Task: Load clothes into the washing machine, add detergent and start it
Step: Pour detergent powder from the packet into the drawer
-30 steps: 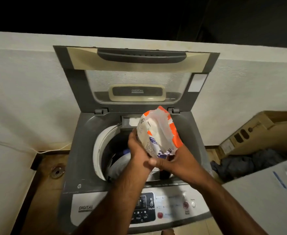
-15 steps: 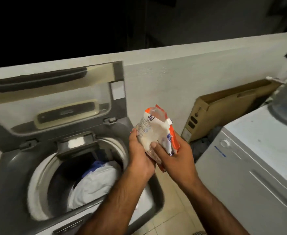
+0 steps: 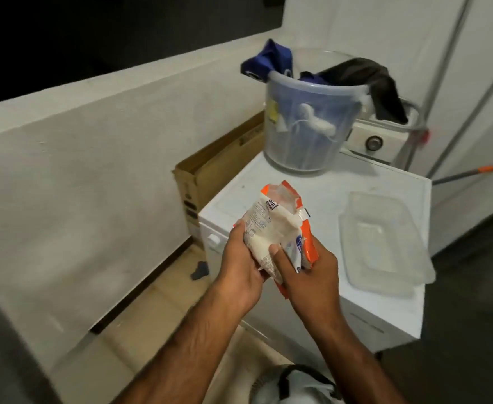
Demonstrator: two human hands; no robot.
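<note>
The opened detergent packet is clasped round its lower half by left hand and right hand, long axis tilted toward 1 o'clock, mouth uppermost; the white appliance top is seen at 2 o'clock.

A single wide-angle view from the person's head faces forward and down. It sits close above the left hand and right hand holding a detergent packet, with a white appliance just beyond.

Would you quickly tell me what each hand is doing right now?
Left hand: holding the detergent packet.
Right hand: holding the same packet.
</note>
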